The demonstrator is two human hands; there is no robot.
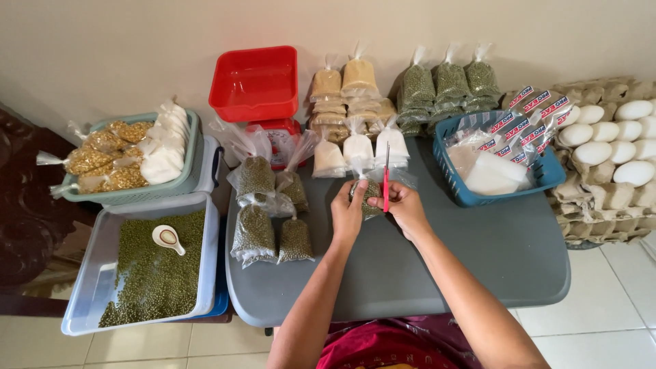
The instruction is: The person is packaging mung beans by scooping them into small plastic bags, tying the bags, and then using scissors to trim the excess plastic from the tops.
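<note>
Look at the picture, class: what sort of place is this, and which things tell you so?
Probably a home packing spot for a small grocery trade. A red kitchen scale stands by the wall, a tub of green beans sits beside the grey table, and egg trays are stacked at the right.

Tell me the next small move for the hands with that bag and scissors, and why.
Probably close the red scissors across the bag's loose top. The left hand grips the small bag of green beans, the right hand holds the scissors upright beside its neck, and spare plastic sticks up above it.
</note>
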